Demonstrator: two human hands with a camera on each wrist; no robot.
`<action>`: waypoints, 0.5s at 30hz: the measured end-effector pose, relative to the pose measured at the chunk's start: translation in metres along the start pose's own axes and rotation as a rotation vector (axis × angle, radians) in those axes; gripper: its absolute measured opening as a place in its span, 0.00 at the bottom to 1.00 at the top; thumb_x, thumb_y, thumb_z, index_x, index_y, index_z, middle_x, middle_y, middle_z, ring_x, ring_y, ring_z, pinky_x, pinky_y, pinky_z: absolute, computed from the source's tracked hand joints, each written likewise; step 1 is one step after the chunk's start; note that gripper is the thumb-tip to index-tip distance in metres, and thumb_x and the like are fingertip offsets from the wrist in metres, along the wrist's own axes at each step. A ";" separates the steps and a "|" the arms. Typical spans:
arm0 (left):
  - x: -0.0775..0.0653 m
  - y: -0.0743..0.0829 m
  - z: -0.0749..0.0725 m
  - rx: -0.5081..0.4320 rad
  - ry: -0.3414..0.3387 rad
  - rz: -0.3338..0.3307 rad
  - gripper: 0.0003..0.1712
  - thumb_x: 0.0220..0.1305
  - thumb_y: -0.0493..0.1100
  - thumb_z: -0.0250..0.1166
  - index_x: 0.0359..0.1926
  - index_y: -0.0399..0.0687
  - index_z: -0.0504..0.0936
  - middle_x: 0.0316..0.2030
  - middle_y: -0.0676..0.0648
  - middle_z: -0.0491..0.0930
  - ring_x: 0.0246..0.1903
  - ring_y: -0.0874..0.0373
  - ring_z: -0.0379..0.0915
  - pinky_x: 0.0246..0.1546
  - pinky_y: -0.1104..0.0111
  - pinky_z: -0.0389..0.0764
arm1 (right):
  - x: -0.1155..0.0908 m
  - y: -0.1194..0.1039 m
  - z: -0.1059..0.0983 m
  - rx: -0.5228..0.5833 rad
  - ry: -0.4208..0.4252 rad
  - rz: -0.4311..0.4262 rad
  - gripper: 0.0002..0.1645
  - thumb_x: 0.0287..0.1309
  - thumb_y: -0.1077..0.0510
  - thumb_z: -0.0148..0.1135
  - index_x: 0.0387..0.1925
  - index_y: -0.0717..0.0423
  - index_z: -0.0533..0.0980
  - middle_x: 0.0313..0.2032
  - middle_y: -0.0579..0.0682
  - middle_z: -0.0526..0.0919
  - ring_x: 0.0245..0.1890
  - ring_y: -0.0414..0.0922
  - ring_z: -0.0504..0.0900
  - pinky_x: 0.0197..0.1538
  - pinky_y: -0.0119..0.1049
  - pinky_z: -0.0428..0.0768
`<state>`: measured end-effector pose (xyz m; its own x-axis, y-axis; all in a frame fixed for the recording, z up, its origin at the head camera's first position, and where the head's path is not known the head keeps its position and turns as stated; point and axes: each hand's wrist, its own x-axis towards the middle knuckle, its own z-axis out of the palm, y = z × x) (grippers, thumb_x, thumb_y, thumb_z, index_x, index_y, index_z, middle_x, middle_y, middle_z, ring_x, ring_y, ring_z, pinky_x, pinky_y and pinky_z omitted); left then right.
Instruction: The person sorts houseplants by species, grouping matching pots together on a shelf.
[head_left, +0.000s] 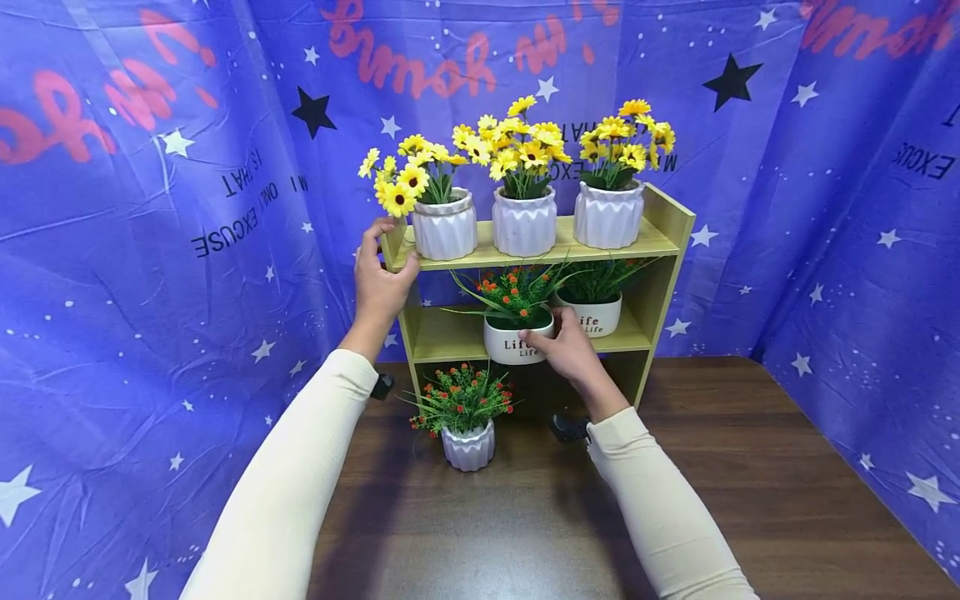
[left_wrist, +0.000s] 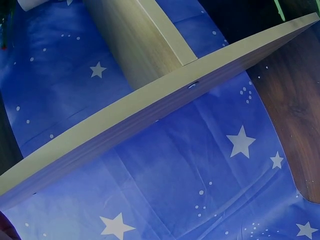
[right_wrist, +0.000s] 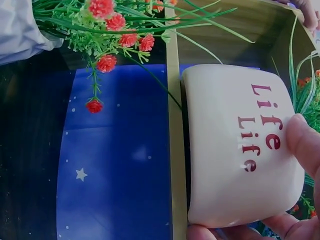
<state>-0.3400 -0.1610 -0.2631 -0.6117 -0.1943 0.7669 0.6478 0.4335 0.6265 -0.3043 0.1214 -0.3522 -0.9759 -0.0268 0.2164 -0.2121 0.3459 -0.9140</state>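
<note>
My right hand [head_left: 572,352] grips a white oval flowerpot [right_wrist: 240,145] lettered "Life", planted with small orange flowers, at the front edge of the middle shelf board. In the right wrist view the thumb lies on the lettered front, with fingers around the end of the pot. My left hand [head_left: 381,283] holds the upper left corner of the wooden shelf [head_left: 450,333], fingers over the side panel and thumb at the top board. A second white "Life" flowerpot [head_left: 600,318] stands to the right on the middle board, partly behind my right hand. The left wrist view shows the shelf's side panel [left_wrist: 125,102].
Along the top board stand three white fluted pots of yellow flowers, left [head_left: 446,229], middle [head_left: 524,223] and right [head_left: 609,217]. A fluted pot [head_left: 468,448] with red flowers is on the brown table [head_left: 750,467] before the shelf. A blue star-patterned curtain [head_left: 150,350] hangs behind and at both sides.
</note>
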 end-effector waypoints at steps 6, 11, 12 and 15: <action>0.001 -0.001 -0.002 0.010 -0.006 -0.004 0.27 0.55 0.37 0.69 0.56 0.42 0.72 0.63 0.54 0.73 0.57 0.50 0.66 0.57 0.58 0.65 | 0.008 -0.001 0.008 0.003 0.035 0.001 0.43 0.57 0.51 0.71 0.65 0.65 0.60 0.55 0.63 0.74 0.54 0.55 0.74 0.54 0.48 0.73; 0.001 -0.002 -0.001 0.001 -0.003 0.014 0.27 0.54 0.37 0.69 0.55 0.41 0.72 0.63 0.50 0.74 0.56 0.50 0.65 0.58 0.54 0.65 | 0.013 -0.002 0.012 0.006 0.051 -0.006 0.41 0.57 0.53 0.71 0.64 0.64 0.61 0.54 0.63 0.75 0.52 0.56 0.75 0.53 0.48 0.73; 0.001 -0.002 -0.001 -0.003 -0.003 0.019 0.27 0.54 0.37 0.68 0.55 0.41 0.72 0.63 0.50 0.74 0.57 0.50 0.65 0.58 0.52 0.65 | 0.015 -0.002 0.012 0.006 0.051 -0.012 0.41 0.57 0.53 0.71 0.64 0.65 0.61 0.54 0.63 0.75 0.53 0.56 0.75 0.54 0.48 0.73; 0.001 -0.002 -0.001 -0.009 -0.001 0.020 0.27 0.54 0.36 0.68 0.55 0.41 0.72 0.63 0.51 0.74 0.57 0.50 0.65 0.59 0.52 0.64 | 0.018 -0.003 0.015 0.016 0.044 -0.036 0.40 0.58 0.56 0.70 0.64 0.67 0.61 0.55 0.65 0.73 0.54 0.57 0.74 0.56 0.49 0.72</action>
<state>-0.3413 -0.1627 -0.2639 -0.5991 -0.1849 0.7790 0.6637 0.4295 0.6124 -0.3221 0.1058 -0.3512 -0.9645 0.0027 0.2641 -0.2485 0.3301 -0.9107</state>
